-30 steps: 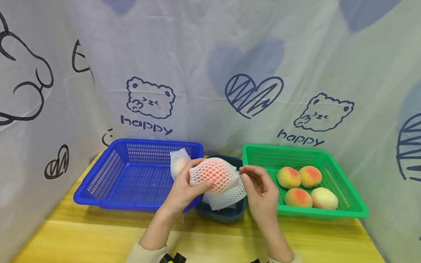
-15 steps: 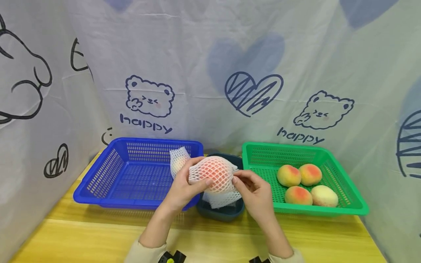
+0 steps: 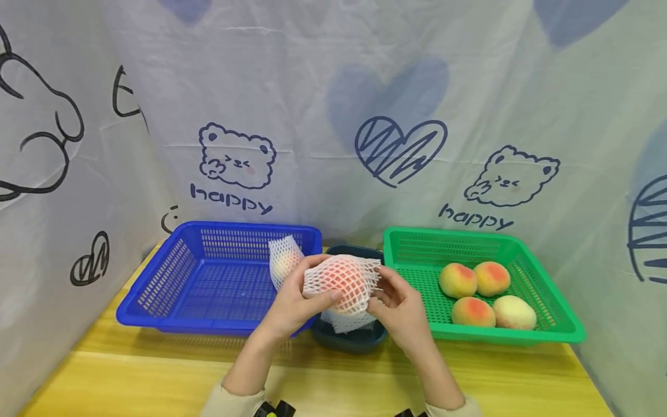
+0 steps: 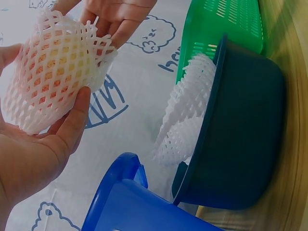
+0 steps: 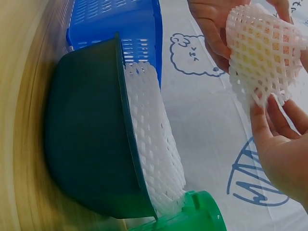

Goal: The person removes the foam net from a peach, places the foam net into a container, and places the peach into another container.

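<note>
A red-and-yellow peach [image 3: 344, 276] sits inside a white foam net sleeve [image 4: 29, 103], held up over the dark teal tub [image 3: 341, 343]. My left hand [image 3: 292, 301] grips the wrapped peach from the left, thumb across its front. At the sleeve's right end, my right hand [image 3: 403, 313] pinches the loose mesh edge, thumb below and fingers partly hidden behind the net. The right wrist view shows the fingertips right at the sleeve's rim [image 5: 262, 96]. More white foam nets [image 5: 154, 139] stick out of the tub beneath the hands.
On the left stands a blue basket [image 3: 151, 317] with one net-wrapped peach [image 3: 283, 263] at its right side. A green basket [image 3: 565, 324] on the right holds several bare peaches [image 3: 473, 313]. A printed curtain [image 3: 312, 87] hangs behind the yellow wooden table [image 3: 156, 370].
The right hand has moved left, closer to the peach, and the sleeve's right end has gone from gathered to spread wider. The left hand keeps its grip.
</note>
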Motion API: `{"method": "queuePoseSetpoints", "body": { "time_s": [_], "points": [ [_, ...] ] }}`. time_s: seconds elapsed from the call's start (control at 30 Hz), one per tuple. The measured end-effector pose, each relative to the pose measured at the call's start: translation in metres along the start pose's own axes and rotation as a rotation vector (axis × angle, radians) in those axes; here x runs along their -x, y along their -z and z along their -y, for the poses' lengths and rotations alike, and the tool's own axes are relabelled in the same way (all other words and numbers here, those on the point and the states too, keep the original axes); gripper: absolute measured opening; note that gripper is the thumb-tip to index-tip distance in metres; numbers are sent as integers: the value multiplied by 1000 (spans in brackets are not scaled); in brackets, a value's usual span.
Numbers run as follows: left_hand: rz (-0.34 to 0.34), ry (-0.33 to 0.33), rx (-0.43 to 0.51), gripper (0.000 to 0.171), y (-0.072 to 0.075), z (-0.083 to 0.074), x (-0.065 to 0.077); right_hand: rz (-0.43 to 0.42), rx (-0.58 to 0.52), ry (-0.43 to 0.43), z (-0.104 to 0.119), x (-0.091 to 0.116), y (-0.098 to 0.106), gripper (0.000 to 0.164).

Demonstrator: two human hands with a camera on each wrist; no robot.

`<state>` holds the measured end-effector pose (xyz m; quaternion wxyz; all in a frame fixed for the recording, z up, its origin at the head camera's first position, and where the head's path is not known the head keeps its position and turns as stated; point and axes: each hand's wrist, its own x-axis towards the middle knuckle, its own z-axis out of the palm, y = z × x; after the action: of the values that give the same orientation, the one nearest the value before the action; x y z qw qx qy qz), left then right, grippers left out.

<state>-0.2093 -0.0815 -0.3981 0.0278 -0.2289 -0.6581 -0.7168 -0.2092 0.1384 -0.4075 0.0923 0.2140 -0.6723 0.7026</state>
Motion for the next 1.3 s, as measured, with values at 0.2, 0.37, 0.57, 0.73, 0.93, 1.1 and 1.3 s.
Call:
{"method": "queuePoseSetpoints", "body": {
  "time_s": [0.2,0.37,0.57,0.73,0.93,1.1,1.3],
  "points": [
    [19,-4,-36,64,-1,3,1,26,-13,76,-5,1,-1,60],
    [38,20,-57,62,-4,5,2,51,-7,-4,-5,1,-5,66],
    [40,46,-56,62,-5,5,2,50,-35,-22,-6,1,-8,66],
    [43,51,-43,60,-4,5,1,43,-19,34,-7,0,-6,61],
    [44,39,-33,58,-4,4,0,10,2,34,-6,-1,-4,61],
    [46,44,-23,56,-4,6,-2,-14,9,19,-5,-1,-3,60],
    [50,72,-5,54,-4,6,-3,-29,-7,-7,-4,-1,0,61]
  ]
}}
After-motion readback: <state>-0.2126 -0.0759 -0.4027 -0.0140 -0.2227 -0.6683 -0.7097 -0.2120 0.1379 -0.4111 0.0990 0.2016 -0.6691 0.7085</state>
